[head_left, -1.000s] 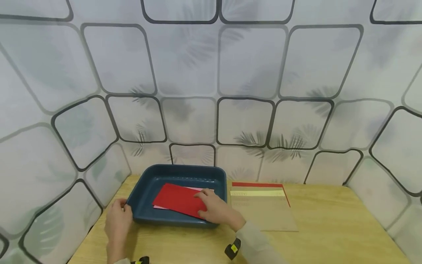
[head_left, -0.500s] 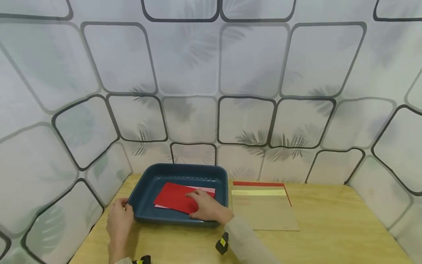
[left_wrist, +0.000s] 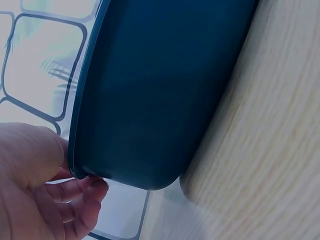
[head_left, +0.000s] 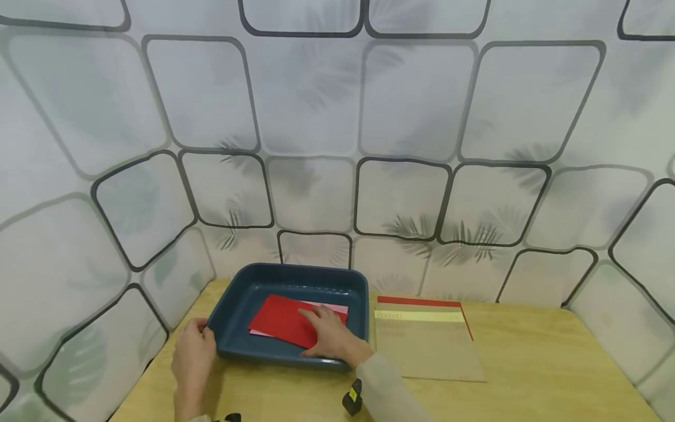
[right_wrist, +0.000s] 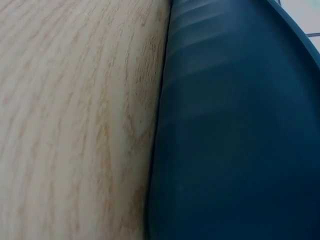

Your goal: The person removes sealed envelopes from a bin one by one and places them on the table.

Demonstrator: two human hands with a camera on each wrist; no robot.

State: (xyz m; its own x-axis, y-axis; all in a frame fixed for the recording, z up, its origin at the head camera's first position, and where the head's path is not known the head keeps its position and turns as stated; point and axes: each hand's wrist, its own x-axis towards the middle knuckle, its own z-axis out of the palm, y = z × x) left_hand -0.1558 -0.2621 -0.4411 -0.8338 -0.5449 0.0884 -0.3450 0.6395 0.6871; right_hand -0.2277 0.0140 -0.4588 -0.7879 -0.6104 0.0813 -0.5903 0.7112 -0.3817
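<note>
A dark blue tray (head_left: 237,346) sits on the table. In it lies a red envelope (head_left: 282,319) over a pink one (head_left: 337,308), slightly askew. My left hand (head_left: 194,357) grips the tray's left rim; in the left wrist view its thumb and fingers (left_wrist: 95,192) are at the rim's corner. My right hand (head_left: 334,337) reaches over the tray's front right side, its fingers spread and resting on the right part of the red envelope. It does not show in the right wrist view, where the tray's outer wall (right_wrist: 235,130) fills the right side.
Right of the tray lies a stack of flat paper pieces: a tan sheet (head_left: 432,354) in front, with a yellow strip (head_left: 416,316) and a red edge (head_left: 416,302) behind it. The wooden table (head_left: 532,363) meets a patterned curtain wall (head_left: 401,193) at the back and sides.
My right hand has slid a little left over the red envelope, showing more of the pink one at its right. My left hand keeps its grip on the rim. The view has shifted slightly.
</note>
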